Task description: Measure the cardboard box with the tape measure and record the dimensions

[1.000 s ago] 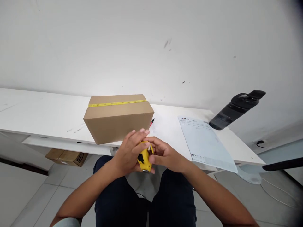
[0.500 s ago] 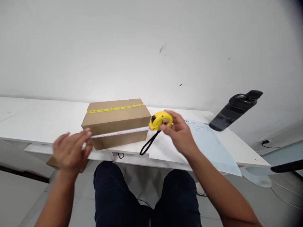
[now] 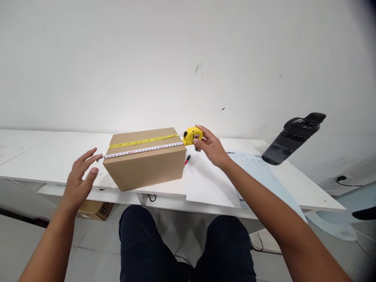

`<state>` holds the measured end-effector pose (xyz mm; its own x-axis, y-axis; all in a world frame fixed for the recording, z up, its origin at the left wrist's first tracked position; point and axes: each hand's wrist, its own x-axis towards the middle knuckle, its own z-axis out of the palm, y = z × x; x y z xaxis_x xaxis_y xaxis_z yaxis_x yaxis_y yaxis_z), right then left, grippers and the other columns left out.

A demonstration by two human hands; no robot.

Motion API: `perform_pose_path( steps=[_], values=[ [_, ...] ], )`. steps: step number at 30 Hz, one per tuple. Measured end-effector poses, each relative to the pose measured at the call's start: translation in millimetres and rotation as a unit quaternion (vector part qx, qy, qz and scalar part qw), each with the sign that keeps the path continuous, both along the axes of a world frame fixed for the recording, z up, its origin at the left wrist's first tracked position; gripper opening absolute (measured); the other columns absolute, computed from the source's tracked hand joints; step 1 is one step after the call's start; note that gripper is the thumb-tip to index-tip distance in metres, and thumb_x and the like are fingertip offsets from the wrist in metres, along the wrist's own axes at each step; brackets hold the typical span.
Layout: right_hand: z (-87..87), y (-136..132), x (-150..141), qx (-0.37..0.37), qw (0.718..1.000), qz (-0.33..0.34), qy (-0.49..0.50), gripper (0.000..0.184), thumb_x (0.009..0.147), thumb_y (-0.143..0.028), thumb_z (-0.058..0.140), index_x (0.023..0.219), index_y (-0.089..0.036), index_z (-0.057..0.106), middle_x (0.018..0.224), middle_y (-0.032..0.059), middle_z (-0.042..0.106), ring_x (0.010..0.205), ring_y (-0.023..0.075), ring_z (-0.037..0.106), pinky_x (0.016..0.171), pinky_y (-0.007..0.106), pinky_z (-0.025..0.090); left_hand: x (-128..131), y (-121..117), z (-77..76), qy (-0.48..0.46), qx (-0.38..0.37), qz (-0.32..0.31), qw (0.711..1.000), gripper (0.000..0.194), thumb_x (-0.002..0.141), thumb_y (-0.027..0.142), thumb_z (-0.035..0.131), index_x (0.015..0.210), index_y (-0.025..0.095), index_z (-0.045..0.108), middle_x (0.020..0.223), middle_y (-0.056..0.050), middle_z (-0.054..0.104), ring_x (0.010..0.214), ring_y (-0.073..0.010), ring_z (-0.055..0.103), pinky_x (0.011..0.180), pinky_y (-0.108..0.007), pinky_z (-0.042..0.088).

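- With the right hand [image 3: 214,149] I have fingers clamped on the tape measure [image 3: 192,136] at two o'clock of the cardboard box [image 3: 143,170].
- My left hand [image 3: 77,181], at nine o'clock, has fingers apart by the end of the blade [image 3: 143,150].
- The box sits on the counter [image 3: 44,158], pen [image 3: 187,159] at three o'clock.

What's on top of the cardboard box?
A yellow tape strip runs along it, and a white measuring blade stretches across nearer the front; beneath both, the box is covered.
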<state>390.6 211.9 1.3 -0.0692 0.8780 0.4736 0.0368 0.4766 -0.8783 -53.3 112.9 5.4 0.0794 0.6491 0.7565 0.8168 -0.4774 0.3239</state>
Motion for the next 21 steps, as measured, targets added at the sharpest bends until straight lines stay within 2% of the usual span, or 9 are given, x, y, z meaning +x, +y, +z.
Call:
perform_pose_path(
  steps=[3,9,12,16,19,21],
  values=[
    [2.3,-2.2,-2.7,0.000,1.000,0.004,-0.011,0.062,0.081,-0.046,0.075,0.138,-0.034,0.054,0.113,0.0019,0.067,0.075,0.0145,0.059,0.068,0.032,0.052,15.8,2.5,1.8,0.019,0.002,0.009,1.000,0.042,0.095,0.035,0.056,0.135,0.046,0.056,0.148,0.002,0.054,0.138,-0.0256,0.049,0.116,-0.050,0.039],
    [6.0,-7.0,0.7,-0.003,1.000,0.000,-0.028,0.059,0.083,-0.046,0.073,0.136,-0.034,0.052,0.119,0.0031,0.064,0.078,0.0155,0.060,0.072,0.034,0.053,31.9,5.4,2.7,-0.008,0.018,0.050,0.999,0.034,0.092,0.038,0.064,0.126,0.039,0.063,0.139,-0.001,0.062,0.131,-0.0245,0.055,0.112,-0.046,0.043],
    [7.8,-10.2,-1.1,-0.010,0.999,0.004,-0.035,0.059,0.084,-0.050,0.070,0.136,-0.034,0.049,0.125,0.0040,0.061,0.079,0.0160,0.062,0.076,0.037,0.055,35.7,2.6,2.5,0.009,0.070,0.070,0.995,0.030,0.090,0.035,0.066,0.120,0.034,0.066,0.130,-0.004,0.067,0.124,-0.0249,0.060,0.108,-0.045,0.046],
    [14.6,-20.5,-5.9,-0.047,0.998,-0.004,-0.048,0.067,0.085,-0.055,0.067,0.143,-0.033,0.041,0.128,0.0059,0.061,0.092,0.0188,0.064,0.079,0.037,0.057,34.7,0.1,1.6,0.079,0.157,0.073,0.982,0.026,0.088,0.028,0.069,0.114,0.030,0.067,0.117,-0.006,0.073,0.111,-0.0251,0.068,0.100,-0.044,0.050],
    [24.4,-36.7,-9.0,-0.040,0.998,-0.025,-0.029,0.063,0.080,-0.051,0.074,0.133,-0.027,0.051,0.118,0.0064,0.066,0.092,0.0195,0.065,0.076,0.036,0.058,28.4,2.5,11.1,0.118,0.199,0.058,0.971,0.015,0.088,0.023,0.069,0.102,0.029,0.070,0.104,-0.003,0.077,0.098,-0.0224,0.072,0.093,-0.040,0.052],
    [31.0,-53.3,-10.6,-0.017,0.999,-0.039,-0.003,0.052,0.078,-0.049,0.077,0.120,-0.025,0.058,0.107,0.0054,0.068,0.087,0.0190,0.065,0.069,0.034,0.058,25.5,7.7,27.1,0.139,0.212,0.043,0.966,0.009,0.088,0.023,0.069,0.095,0.028,0.070,0.096,0.000,0.078,0.090,-0.0199,0.073,0.089,-0.037,0.053]
  ],
)
